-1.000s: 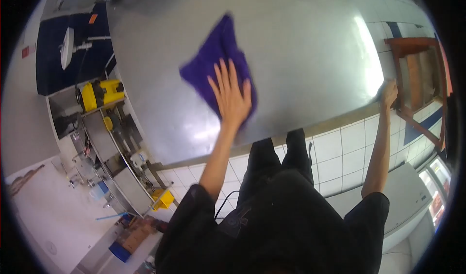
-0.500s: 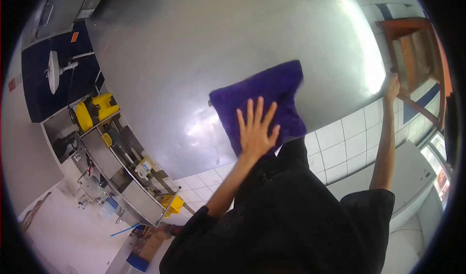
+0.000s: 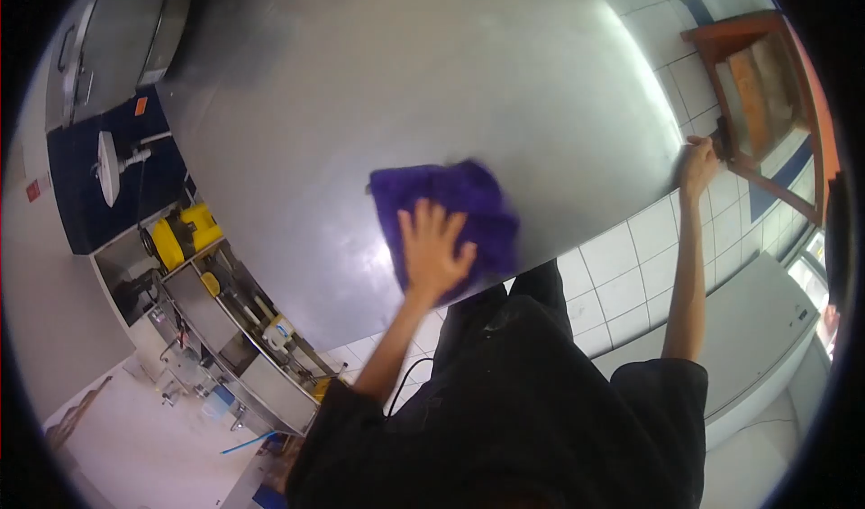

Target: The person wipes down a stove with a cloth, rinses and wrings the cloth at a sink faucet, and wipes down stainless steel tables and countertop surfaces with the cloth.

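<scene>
A purple cloth (image 3: 491, 216) lies spread on a large metal table (image 3: 432, 86), near its front edge. My left hand (image 3: 434, 252) is flat on the cloth with its fingers spread. Over at the right corner of the table, my right hand (image 3: 699, 167) is at the edge with its fingers bent; a small dark thing shows beside it, and whether the fingers hold anything is too small to make out.
A wooden frame (image 3: 775, 189) stands beyond the right corner. On the left are a yellow machine (image 3: 185, 234), a sink unit with taps (image 3: 194, 297) and a steel cabinet (image 3: 122, 45). A white chest (image 3: 757, 338) is at lower right.
Over the last second the cloth has moved toward the front edge and then a little left under my left hand, its shape changing. My right hand remains by the right corner.
</scene>
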A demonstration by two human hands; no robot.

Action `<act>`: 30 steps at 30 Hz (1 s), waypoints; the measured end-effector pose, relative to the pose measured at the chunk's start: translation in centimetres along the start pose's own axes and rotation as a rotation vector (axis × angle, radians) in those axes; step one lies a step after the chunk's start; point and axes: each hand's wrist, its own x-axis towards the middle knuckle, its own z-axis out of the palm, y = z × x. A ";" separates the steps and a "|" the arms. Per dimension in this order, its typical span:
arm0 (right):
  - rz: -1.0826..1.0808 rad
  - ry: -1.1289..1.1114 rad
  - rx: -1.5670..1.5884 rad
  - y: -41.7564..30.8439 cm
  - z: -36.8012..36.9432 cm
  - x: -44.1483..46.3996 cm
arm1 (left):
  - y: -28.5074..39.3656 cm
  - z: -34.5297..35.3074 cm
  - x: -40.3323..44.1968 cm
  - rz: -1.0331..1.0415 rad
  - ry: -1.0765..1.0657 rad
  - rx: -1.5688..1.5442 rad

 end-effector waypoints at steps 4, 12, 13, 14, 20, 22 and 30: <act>0.070 -0.010 0.089 -0.7 -0.1 -0.4 | -11.7 -3.5 14.2 -0.190 0.463 0.364; 0.126 -0.028 0.231 -2.5 -1.0 -1.2 | 13.3 -0.9 24.6 0.100 0.446 0.266; 0.078 -0.049 0.249 -1.3 -0.6 -1.0 | 16.0 0.1 20.6 0.183 0.359 0.068; 0.069 -0.052 0.255 -1.4 -0.6 -0.6 | 17.4 1.2 16.6 0.224 0.246 -0.066; -0.023 -0.054 0.145 1.6 0.5 -0.2 | 1.6 2.7 -4.8 -0.321 0.272 0.056; -0.063 -0.061 0.203 1.6 0.5 -0.1 | -8.4 1.5 -10.0 -0.550 0.499 0.144; -0.208 -0.053 0.075 4.8 -0.3 1.0 | -43.2 -5.1 -6.2 -1.441 0.590 0.412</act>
